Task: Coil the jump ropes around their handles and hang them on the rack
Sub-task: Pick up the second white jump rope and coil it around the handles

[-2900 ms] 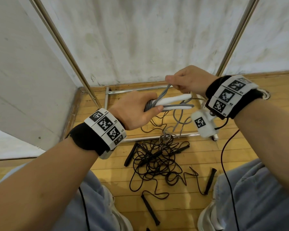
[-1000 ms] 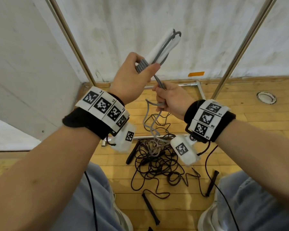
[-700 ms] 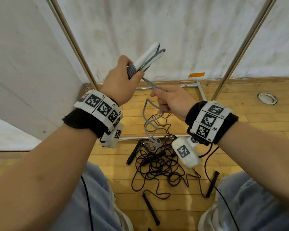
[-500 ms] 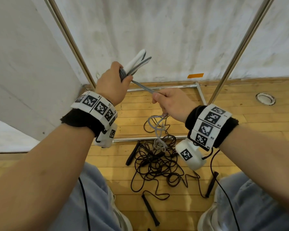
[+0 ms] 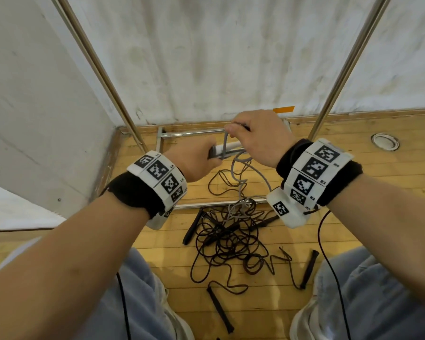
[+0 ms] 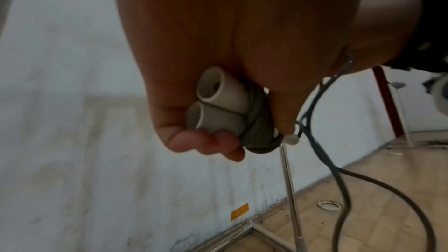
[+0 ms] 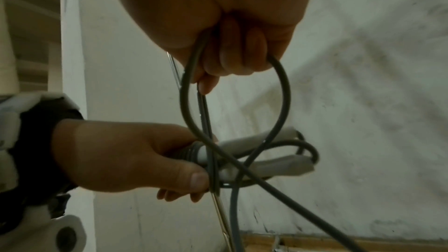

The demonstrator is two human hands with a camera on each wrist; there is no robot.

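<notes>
Grey cord (image 5: 225, 143) runs taut from our right hand (image 5: 258, 137) down to the white handles (image 5: 228, 151) held in our left hand (image 5: 194, 160). We note the pair of handles lies side by side, long axis roughly level, pointing away from the left palm toward our right side. Left fingers and thumb wrap the butt end, over several turns of cord already laid there; the wrist view shows both hollow handle ends (image 6: 218, 102) poking out of the fist beside the grey turns.

Right hand sits just above and slightly beyond the handles, fingers curled round the cord, a loop (image 7: 232, 93) hanging from the fist and crossing the handles near the left thumb (image 7: 194, 175). So the working hand is over the bundle, not beside it. We judge the next turn has to go down the far side and under, across the long axis, landing just beside the existing turns.

Slack cord (image 5: 241, 190) trails from the right hand to the floor (image 5: 353, 192), ending on the tangle of black ropes (image 5: 228, 239), where it could snag. Rack uprights (image 5: 339, 77) stand just beyond the hands; nothing we can see hangs on them.
</notes>
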